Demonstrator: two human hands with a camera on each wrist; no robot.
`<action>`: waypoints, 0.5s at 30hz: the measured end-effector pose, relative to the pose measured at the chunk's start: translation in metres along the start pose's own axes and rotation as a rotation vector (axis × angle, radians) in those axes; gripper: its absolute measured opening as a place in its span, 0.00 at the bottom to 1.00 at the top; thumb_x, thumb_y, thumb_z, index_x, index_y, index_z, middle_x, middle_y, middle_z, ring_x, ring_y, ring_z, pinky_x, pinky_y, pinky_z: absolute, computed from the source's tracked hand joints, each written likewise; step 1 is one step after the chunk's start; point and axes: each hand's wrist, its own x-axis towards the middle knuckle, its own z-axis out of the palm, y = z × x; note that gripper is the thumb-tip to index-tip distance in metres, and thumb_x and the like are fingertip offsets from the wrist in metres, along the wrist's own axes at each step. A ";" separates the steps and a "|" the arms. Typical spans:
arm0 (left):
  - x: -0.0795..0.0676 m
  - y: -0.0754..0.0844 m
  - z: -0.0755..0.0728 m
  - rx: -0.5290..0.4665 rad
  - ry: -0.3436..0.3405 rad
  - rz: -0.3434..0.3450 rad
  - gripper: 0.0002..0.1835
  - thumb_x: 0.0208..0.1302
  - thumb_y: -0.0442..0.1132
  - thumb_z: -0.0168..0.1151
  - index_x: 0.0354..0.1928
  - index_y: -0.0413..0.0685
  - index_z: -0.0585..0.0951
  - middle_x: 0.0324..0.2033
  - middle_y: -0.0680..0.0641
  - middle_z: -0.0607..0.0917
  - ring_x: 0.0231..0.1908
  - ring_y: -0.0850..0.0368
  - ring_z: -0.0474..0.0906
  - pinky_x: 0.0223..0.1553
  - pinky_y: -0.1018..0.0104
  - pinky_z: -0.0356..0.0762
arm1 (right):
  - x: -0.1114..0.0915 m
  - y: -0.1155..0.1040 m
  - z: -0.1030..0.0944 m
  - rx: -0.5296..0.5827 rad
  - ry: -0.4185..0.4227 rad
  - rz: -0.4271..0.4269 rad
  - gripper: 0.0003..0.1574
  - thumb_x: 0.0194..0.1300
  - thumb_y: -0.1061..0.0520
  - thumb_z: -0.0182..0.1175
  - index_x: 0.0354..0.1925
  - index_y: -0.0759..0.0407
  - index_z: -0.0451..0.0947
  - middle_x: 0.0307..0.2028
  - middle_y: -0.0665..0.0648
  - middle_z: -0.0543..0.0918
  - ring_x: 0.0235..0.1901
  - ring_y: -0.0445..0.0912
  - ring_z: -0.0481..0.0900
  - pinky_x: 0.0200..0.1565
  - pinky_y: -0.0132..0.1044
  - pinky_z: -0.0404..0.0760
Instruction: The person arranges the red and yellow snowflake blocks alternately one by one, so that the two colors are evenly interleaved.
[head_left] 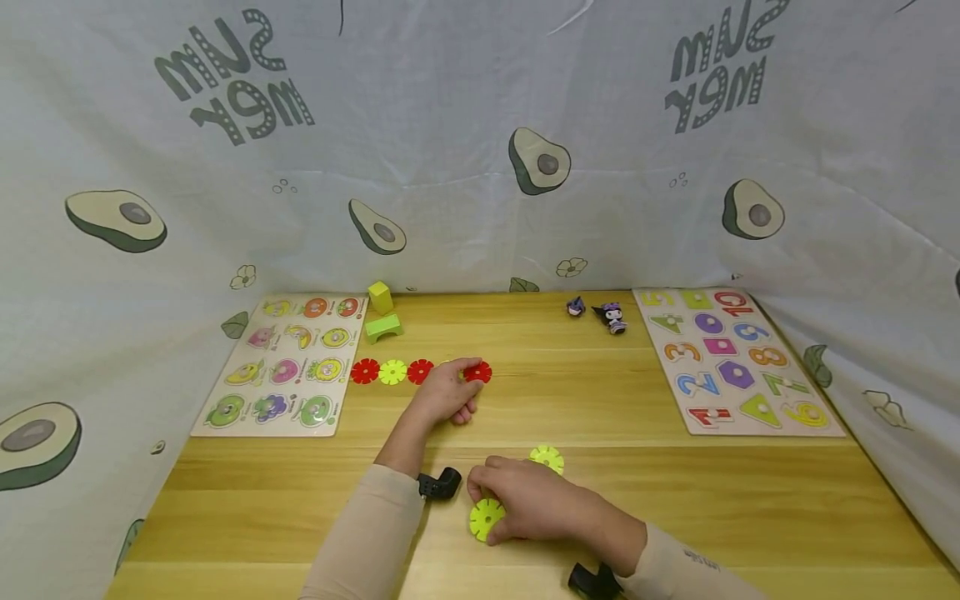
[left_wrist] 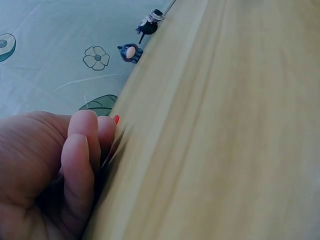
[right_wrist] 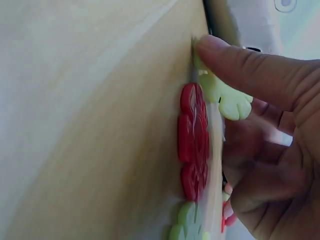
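My left hand (head_left: 447,393) has its thumb and index finger at the edges of a red notched disc (head_left: 477,372), pinching it at the right end of a row. In the left wrist view only a sliver of that red disc (left_wrist: 116,119) shows past the fingers. To its left run a red disc (head_left: 421,372), a yellow-green disc (head_left: 393,372) and another red disc (head_left: 365,371). My right hand (head_left: 536,500) pinches a yellow-green disc (head_left: 487,519) between thumb and fingers. Beside it, the right wrist view shows a red disc (right_wrist: 193,142), hidden under the hand from above.
Another yellow-green disc (head_left: 547,457) lies beyond the right hand. A fruit puzzle board (head_left: 247,383) lies left, a number puzzle board (head_left: 693,408) right. Two green blocks (head_left: 385,327) and two small figurines (head_left: 612,317) stand near the back, before a hanging avocado-print cloth (head_left: 465,150).
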 end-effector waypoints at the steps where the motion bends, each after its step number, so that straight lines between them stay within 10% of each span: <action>1: 0.000 0.000 0.000 0.001 0.001 -0.002 0.24 0.65 0.41 0.57 0.64 0.58 0.69 0.15 0.42 0.79 0.10 0.54 0.75 0.16 0.60 0.79 | -0.001 0.001 0.000 0.027 0.003 -0.005 0.23 0.45 0.46 0.73 0.34 0.40 0.68 0.23 0.40 0.67 0.22 0.32 0.65 0.22 0.25 0.67; 8: 0.001 -0.001 0.000 0.014 0.007 -0.009 0.24 0.65 0.41 0.57 0.63 0.59 0.69 0.15 0.42 0.79 0.11 0.53 0.75 0.16 0.60 0.79 | -0.002 0.017 -0.008 0.300 0.014 -0.016 0.13 0.54 0.50 0.68 0.36 0.42 0.74 0.22 0.42 0.72 0.20 0.33 0.69 0.23 0.27 0.73; 15: 0.001 0.000 0.001 0.032 0.010 -0.021 0.24 0.65 0.43 0.57 0.63 0.60 0.69 0.16 0.43 0.80 0.12 0.53 0.76 0.17 0.61 0.79 | 0.006 0.042 -0.032 0.508 0.191 0.214 0.12 0.56 0.51 0.66 0.39 0.46 0.76 0.27 0.54 0.76 0.19 0.46 0.79 0.22 0.38 0.80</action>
